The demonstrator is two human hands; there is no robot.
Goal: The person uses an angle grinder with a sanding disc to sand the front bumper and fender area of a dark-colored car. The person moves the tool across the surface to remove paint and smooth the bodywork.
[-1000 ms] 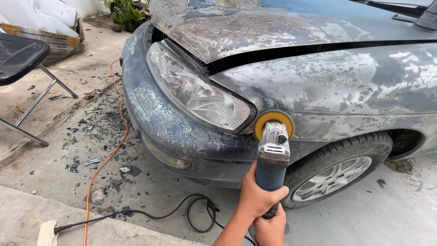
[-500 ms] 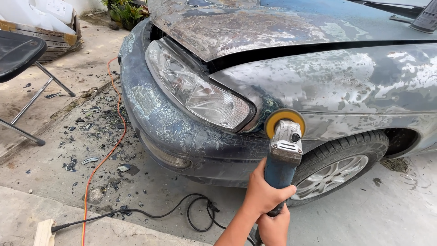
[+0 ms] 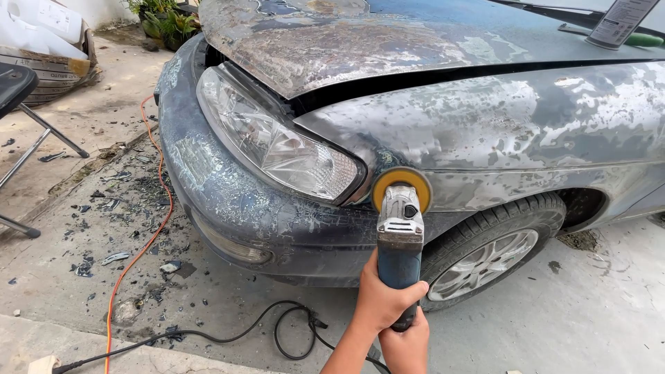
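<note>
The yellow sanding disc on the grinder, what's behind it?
The yellow sanding disc sits against the car's fender, just behind the headlight. Patchy, worn paint shows all around it. The spot of panel directly under the disc is covered, so its condition can't be seen.

Both bare forearms reach up from the lower edge, the left hand [image 3: 383, 299] wrapped with fingers curled and thumb on top, the right hand [image 3: 407, 344] clenched just beneath and behind it, touching it, wrists straight.

Orange ext. cord [image 3: 142, 242], black chair [image 3: 14, 90], potted plants [image 3: 163, 21].
</note>
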